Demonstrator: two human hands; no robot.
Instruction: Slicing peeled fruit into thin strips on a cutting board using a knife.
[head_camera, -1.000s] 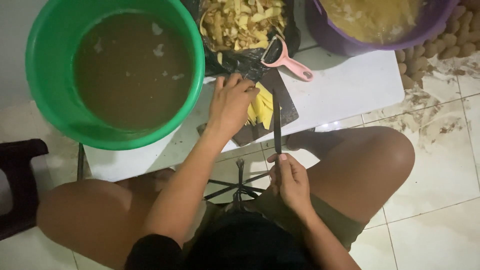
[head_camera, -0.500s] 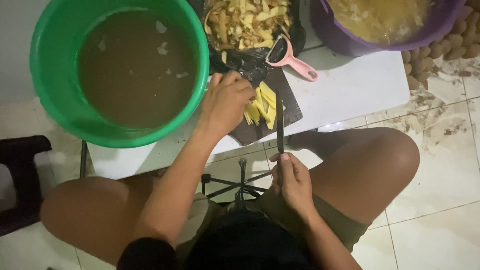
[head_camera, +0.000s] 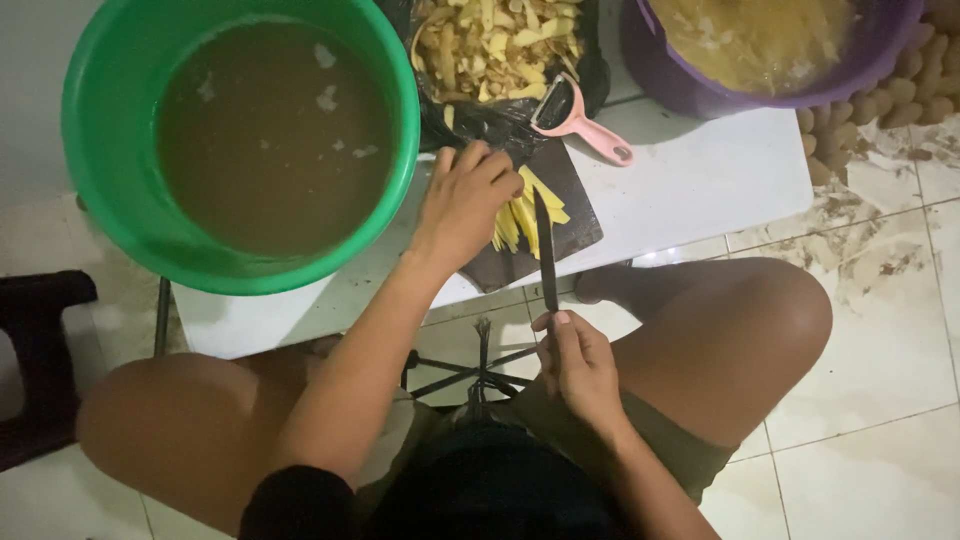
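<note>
Since a moment ago, left hand (head_camera: 466, 205) has slid up the small dark cutting board (head_camera: 575, 180), fingers curled over the pale yellow cut sticks (head_camera: 522, 218) at centre frame. Right hand (head_camera: 580, 365) grips the long dark knife (head_camera: 546, 250). Sticks look light, wet, slippery, probably brittle; better gathered as a bunch.

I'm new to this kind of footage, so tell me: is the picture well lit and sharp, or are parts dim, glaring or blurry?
Head view: lighting is dim and uneven; the white table and floor tiles are brightest, the lap near the bottom edge nearly black. The left hand, potato strips and knife in the right hand are fairly sharp. The green tub shows no harsh glare.
</note>
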